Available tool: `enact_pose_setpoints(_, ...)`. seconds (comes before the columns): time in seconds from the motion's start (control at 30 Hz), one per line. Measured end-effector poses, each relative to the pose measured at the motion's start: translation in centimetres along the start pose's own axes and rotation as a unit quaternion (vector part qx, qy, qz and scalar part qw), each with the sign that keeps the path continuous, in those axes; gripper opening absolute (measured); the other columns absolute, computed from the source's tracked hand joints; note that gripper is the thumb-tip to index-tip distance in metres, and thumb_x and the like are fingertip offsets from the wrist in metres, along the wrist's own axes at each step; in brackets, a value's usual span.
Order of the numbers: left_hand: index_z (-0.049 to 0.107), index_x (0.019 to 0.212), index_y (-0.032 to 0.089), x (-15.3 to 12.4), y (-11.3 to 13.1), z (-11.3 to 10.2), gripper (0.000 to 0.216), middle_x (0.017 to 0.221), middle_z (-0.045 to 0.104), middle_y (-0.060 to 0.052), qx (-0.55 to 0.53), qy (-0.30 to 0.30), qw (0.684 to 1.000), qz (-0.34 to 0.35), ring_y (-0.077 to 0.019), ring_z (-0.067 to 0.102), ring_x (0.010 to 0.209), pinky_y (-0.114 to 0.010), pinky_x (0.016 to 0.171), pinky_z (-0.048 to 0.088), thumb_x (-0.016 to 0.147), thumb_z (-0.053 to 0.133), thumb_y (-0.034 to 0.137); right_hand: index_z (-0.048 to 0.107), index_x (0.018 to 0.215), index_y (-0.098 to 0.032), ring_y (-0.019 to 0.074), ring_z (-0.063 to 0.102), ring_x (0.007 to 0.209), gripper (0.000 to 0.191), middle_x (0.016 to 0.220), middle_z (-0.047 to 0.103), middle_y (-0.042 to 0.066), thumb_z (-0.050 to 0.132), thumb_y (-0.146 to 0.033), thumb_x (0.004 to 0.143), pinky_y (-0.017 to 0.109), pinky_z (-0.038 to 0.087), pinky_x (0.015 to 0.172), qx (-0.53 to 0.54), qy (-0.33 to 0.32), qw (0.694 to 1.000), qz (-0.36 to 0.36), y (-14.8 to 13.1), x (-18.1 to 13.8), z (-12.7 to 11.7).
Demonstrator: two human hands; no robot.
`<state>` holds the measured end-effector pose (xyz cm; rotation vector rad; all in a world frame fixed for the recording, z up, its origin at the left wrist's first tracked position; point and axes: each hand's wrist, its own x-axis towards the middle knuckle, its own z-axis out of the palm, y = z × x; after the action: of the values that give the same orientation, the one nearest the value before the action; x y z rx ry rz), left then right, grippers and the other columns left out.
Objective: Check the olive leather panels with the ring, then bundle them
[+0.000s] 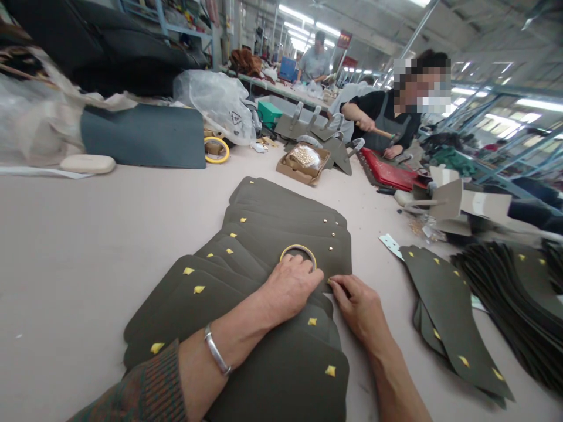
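Note:
My left hand [290, 287] is closed around a roll of yellow tape [298, 247], low over a spread stack of dark olive leather-like panels [268, 205]. Just to its right, my right hand [358, 305] pinches a tiny bit of yellow tape [329, 281] at the right edge of one panel. Small yellow tape pieces [331, 370] dot the overlapping panels. Along the top panel's right side sit several small metal studs [333, 234]. The left palm and the inner side of the roll are hidden.
Narrow olive strips [448, 316] with yellow tape bits lie at the right, beside a dark pile [505, 293]. Farther back are a cardboard box of gold studs [303, 161], another tape roll [226, 151] and a plastic bag [215, 105]. A co-worker [387, 117] holds a hammer over red material.

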<state>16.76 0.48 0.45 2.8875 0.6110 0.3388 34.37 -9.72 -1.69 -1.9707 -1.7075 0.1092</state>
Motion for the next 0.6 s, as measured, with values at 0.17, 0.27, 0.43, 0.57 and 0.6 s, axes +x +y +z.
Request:
enact_pose_setpoints(0.17,0.056,0.092,0.018,0.0,0.0,-0.5,0.014,0.093,0.058,-0.007,-0.015,0.023,1.000,0.007,-0.0213,0.052,0.087,-0.034,0.077,0.046,0.092,0.042,0.014,0.067,0.077,-0.021,0.0180,0.063,0.064,0.023,0.073,0.069,0.004,0.051,-0.033,0.087,0.029,0.044,0.062,-0.048,0.000,0.997,0.060,-0.7,0.8,0.5)
enact_pose_setpoints(0.27,0.055,0.092,0.019,0.0,-0.3,-0.6,0.015,0.092,0.059,-0.005,-0.029,0.050,0.998,0.013,-0.0190,0.054,0.085,-0.030,0.075,0.048,0.094,0.041,0.016,0.066,0.070,-0.022,0.0171,0.061,0.059,0.022,0.065,0.067,0.001,0.053,-0.033,0.084,0.027,0.041,0.057,-0.032,-0.025,0.994,0.097,-1.1,0.7,-0.1)
enact_pose_setpoints(0.43,0.055,0.100,0.021,0.1,-1.1,-0.4,0.016,0.088,0.064,0.000,-0.097,0.090,0.991,0.023,-0.0152,0.062,0.084,-0.025,0.073,0.050,0.097,0.040,0.020,0.067,0.066,-0.021,0.0168,0.061,0.057,0.022,0.059,0.066,-0.001,0.053,-0.031,0.081,0.026,0.040,0.053,0.061,-0.140,0.978,0.139,-1.2,0.4,-1.2)
enact_pose_setpoints(0.57,0.055,0.110,0.021,0.0,-1.3,0.2,0.017,0.099,0.069,-0.001,-0.152,0.138,0.978,0.030,-0.0145,0.066,0.092,-0.025,0.080,0.052,0.096,0.044,0.023,0.068,0.068,-0.020,0.0171,0.060,0.056,0.018,0.059,0.066,0.000,0.058,-0.030,0.080,0.027,0.040,0.053,0.069,-0.154,0.974,0.151,-1.0,0.6,-1.3)
enact_pose_setpoints(0.6,0.054,0.112,0.021,0.0,-1.2,0.3,0.018,0.103,0.070,-0.001,-0.164,0.149,0.974,0.035,-0.0142,0.066,0.095,-0.025,0.083,0.052,0.096,0.046,0.022,0.068,0.072,-0.020,0.0169,0.060,0.056,0.017,0.058,0.066,0.000,0.059,-0.031,0.080,0.027,0.041,0.053,0.082,-0.142,0.975,0.153,-1.0,0.6,-1.2)
